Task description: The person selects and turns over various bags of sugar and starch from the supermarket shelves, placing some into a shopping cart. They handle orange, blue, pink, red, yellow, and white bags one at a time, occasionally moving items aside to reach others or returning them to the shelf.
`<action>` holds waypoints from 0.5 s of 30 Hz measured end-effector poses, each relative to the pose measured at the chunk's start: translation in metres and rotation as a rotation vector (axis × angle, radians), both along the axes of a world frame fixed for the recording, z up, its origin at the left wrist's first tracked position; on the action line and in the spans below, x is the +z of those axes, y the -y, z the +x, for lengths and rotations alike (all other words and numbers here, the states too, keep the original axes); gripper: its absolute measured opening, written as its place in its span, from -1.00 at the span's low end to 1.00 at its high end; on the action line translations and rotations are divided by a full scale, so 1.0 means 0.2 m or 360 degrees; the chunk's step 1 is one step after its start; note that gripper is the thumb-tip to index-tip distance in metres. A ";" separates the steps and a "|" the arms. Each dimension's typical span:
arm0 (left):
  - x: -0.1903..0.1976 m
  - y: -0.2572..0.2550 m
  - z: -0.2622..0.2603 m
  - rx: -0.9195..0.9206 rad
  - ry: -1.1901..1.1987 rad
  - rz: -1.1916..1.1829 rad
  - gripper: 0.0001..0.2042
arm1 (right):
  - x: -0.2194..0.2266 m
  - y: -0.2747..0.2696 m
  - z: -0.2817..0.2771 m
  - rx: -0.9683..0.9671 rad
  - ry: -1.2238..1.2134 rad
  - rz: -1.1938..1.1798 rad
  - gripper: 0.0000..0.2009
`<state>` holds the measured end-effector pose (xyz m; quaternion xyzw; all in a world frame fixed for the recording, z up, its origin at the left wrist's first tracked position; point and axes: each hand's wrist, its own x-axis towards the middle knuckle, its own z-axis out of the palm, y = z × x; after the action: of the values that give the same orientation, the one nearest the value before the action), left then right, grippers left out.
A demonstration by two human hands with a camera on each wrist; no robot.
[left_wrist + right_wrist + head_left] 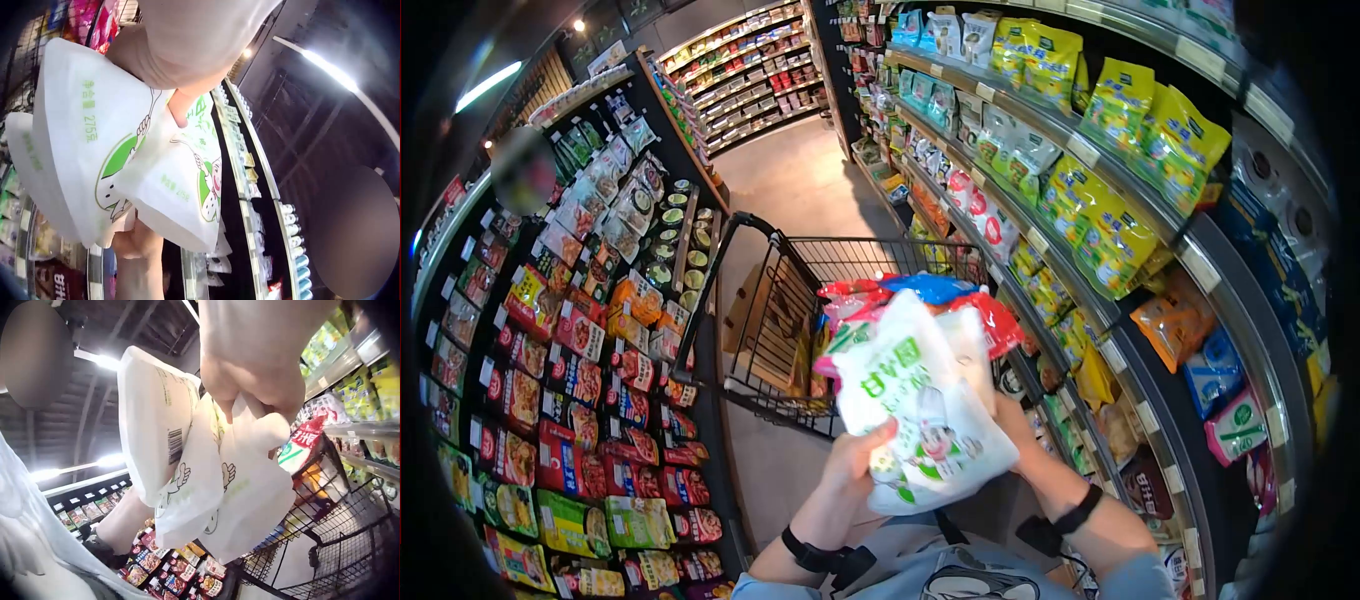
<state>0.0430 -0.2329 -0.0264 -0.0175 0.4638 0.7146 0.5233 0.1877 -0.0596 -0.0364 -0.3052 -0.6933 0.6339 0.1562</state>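
Observation:
Both hands hold a bunch of white food bags (930, 410) with green lettering and a cartoon chef in front of the body. My left hand (855, 465) grips the near left edge, its thumb over the front bag. On the far right side, my right hand (1012, 430) holds the bags, its fingers partly hidden behind them. In the left wrist view the left thumb presses on a white bag (94, 137). The right wrist view shows the right hand (256, 381) pinching the tops of bags that overlap one another, one with a barcode.
Beyond the bags stands a black wire shopping cart (750, 365) with red bags (1000, 325) and a blue bag (930, 290) in it. Shelves of yellow bags (1115, 245) line the right side. A rack of packaged foods (570, 400) runs along the left. An aisle floor (785, 165) leads ahead.

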 end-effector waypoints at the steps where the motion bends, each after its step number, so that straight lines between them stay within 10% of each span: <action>1: 0.02 -0.03 -0.10 0.0082 -0.0026 0.0039 -0.54 | -0.04 -0.04 -0.14 0.0049 -0.0098 -0.0003 -0.69; 11: -0.31 -0.38 -0.90 0.0398 0.0046 0.0155 -0.56 | -0.26 -0.36 -0.86 -0.0357 -0.0552 -0.0366 -0.59; 13: -0.36 -0.40 -0.87 0.0331 -0.0092 -0.0358 -0.53 | -0.40 -0.41 -0.75 -0.0059 -0.0184 0.0527 -0.64; 15: -0.50 -0.37 -0.77 0.0203 -0.0609 -0.0208 -0.51 | -0.29 -0.33 -0.59 -0.0070 0.0019 0.0658 -0.77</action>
<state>-0.1107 -0.1580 -0.1264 0.0554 0.5981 0.7050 0.3772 0.0700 0.0062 -0.0938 -0.2855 -0.8027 0.4726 0.2252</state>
